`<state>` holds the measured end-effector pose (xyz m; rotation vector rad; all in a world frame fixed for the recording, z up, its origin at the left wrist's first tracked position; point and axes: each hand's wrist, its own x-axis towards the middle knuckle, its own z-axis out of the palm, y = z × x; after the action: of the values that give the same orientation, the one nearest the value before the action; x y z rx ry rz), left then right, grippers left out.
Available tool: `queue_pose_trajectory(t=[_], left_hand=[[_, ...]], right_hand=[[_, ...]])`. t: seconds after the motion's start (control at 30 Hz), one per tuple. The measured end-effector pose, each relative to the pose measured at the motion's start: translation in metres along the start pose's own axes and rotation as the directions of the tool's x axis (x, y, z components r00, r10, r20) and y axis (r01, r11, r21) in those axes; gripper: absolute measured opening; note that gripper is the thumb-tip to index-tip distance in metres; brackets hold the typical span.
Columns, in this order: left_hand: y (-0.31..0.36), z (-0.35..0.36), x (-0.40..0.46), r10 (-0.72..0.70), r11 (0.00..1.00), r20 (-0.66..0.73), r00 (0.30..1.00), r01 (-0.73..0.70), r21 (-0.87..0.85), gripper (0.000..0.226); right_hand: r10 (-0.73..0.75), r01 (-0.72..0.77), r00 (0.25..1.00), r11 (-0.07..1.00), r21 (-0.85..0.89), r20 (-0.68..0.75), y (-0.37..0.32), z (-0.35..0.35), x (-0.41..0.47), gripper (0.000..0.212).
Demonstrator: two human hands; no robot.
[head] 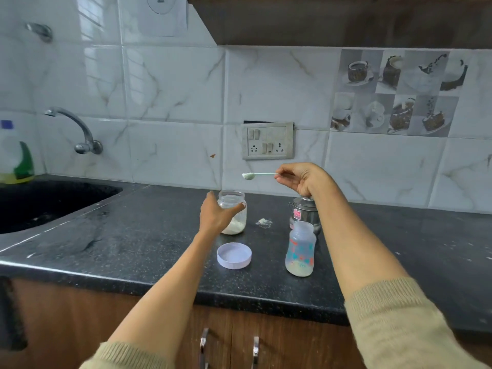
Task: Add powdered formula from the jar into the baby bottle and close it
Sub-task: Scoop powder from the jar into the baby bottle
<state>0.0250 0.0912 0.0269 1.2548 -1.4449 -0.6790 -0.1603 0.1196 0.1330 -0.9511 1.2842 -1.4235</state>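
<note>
A clear glass jar (234, 209) with pale powder at its bottom stands open on the black counter. My left hand (213, 215) wraps around its left side. My right hand (300, 179) pinches the handle of a light green measuring spoon (253, 175), held level in the air above and to the right of the jar, with powder in its bowl. The open baby bottle (300, 249), printed with coloured shapes, stands near the counter's front with powder at its base. The jar's lilac lid (234, 255) lies upside down to the left of the bottle.
A small steel container (303, 211) stands behind the bottle, partly hidden by my right forearm. A spill of powder (264, 222) lies between jar and container. A black sink (45, 201) and tap (80, 131) are at the left. A switchboard (267, 141) is on the tiled wall.
</note>
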Motion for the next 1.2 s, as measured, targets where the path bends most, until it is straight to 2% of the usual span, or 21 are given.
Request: queue_pose_trajectory(t=[0.17, 0.33, 0.43, 0.6, 0.73, 0.9, 1.2], left_hand=[[-0.027, 0.004, 0.028, -0.064, 0.996, 0.041, 0.997, 0.061, 0.069, 0.107], [-0.046, 0.015, 0.041, -0.096, 0.993, 0.075, 0.993, 0.09, 0.081, 0.117], [-0.056, 0.021, 0.044, -0.093, 0.992, 0.072, 0.993, 0.086, 0.088, 0.112], [-0.067, 0.024, 0.047, -0.051, 0.997, 0.055, 0.997, 0.048, 0.062, 0.087], [-0.068, 0.027, 0.047, -0.022, 0.999, 0.047, 0.999, 0.021, 0.033, 0.077], [-0.07, 0.027, 0.046, -0.008, 1.0, 0.044, 0.999, 0.007, 0.017, 0.076], [-0.075, 0.029, 0.047, 0.001, 1.0, 0.039, 0.999, -0.001, -0.003, 0.075]], right_hand=[[0.049, -0.051, 0.999, 0.997, -0.065, -0.018, 0.016, 0.033, 0.042, 0.023], [0.089, -0.097, 0.994, 0.982, -0.165, -0.056, 0.032, 0.046, 0.072, 0.017], [0.101, -0.112, 0.993, 0.975, -0.193, -0.064, 0.04, 0.048, 0.082, 0.014], [0.115, -0.128, 0.991, 0.958, -0.256, -0.064, 0.047, 0.048, 0.092, 0.016], [0.13, -0.145, 0.989, 0.941, -0.307, -0.068, 0.049, 0.05, 0.095, 0.016], [0.132, -0.141, 0.99, 0.936, -0.322, -0.052, 0.05, 0.056, 0.095, 0.007], [0.05, -0.091, 0.992, 0.914, -0.396, -0.112, 0.058, 0.068, 0.101, 0.026]])
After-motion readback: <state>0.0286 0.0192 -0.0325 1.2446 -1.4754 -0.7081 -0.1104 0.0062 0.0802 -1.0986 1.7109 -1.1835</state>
